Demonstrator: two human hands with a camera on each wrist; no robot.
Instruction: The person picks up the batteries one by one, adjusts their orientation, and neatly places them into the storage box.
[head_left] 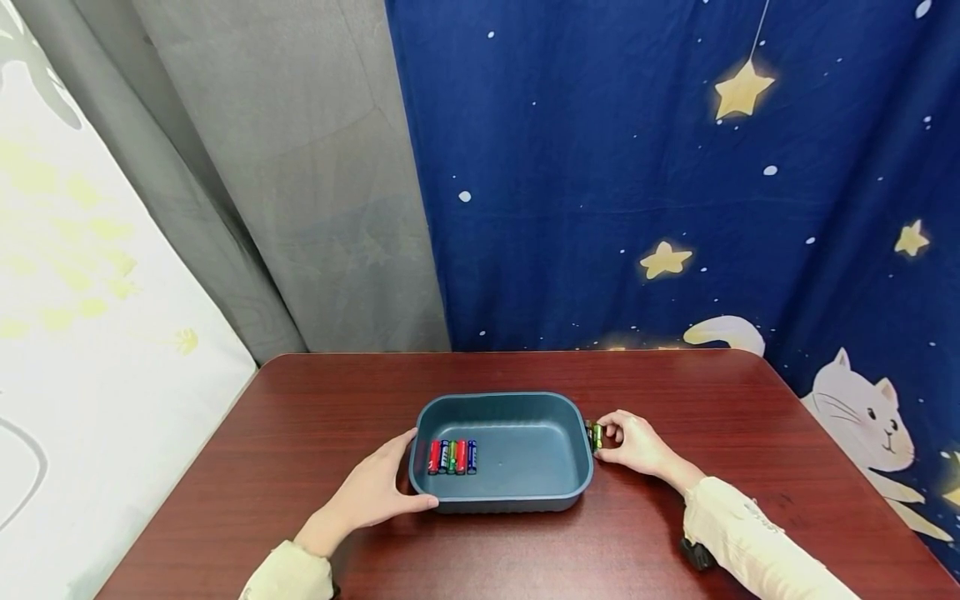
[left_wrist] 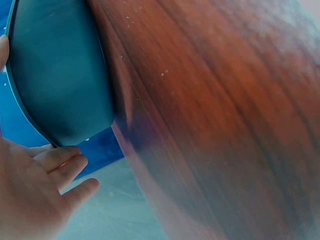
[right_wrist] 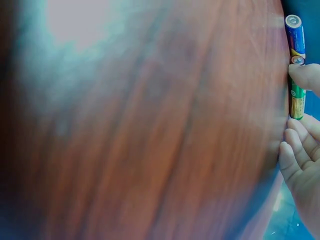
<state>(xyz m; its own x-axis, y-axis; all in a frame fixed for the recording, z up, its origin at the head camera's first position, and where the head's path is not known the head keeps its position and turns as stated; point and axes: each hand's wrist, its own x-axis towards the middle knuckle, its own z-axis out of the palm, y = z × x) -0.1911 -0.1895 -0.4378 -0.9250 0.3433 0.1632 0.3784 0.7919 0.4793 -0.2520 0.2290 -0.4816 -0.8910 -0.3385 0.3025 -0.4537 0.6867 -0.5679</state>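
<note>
Now right fingers pinch a green battery lengthwise; left fingers spread against a tray.

Box, one: blue-green, rectangular, rounded corners, open top, set upright; left hand rests against its left end, thumb at the near corner.
Batteries in box, five, small cylinders: red, blue, green, red, blue, left to right; lying side by side on the floor near the left wall, ends pointing far and near.
Batteries outside, right of box, two: one green and gold, pinched by right hand; one blue with gold band, just beyond it.
</note>
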